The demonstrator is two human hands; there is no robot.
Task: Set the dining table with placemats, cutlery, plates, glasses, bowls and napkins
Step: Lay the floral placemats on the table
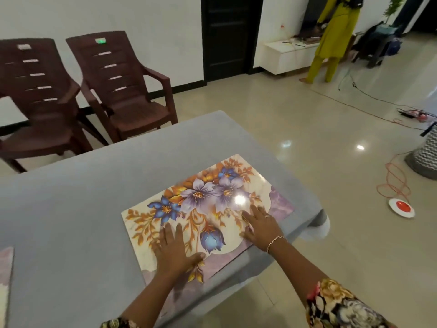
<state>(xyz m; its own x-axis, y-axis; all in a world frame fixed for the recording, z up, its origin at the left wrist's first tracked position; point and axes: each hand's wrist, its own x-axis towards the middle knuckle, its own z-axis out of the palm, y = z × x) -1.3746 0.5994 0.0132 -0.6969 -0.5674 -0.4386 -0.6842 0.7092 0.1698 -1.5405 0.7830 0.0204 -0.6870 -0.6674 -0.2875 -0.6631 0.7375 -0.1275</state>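
Note:
A glossy floral placemat [201, 200] with purple and blue flowers lies flat on the grey table [71, 204], near its right corner. My left hand [173, 250] presses flat on the mat's near left part, fingers straight. My right hand [260, 224] lies flat on the mat's near right part, fingers spread. The edge of a second placemat [6, 275] shows at the far left of the table.
Two dark brown plastic chairs [123, 91] stand beyond the table by the wall. A person in yellow-green clothes [331, 39] stands far right by a white cabinet. An orange cable [395, 183] and a white disc with a red centre [401, 207] lie on the tiled floor.

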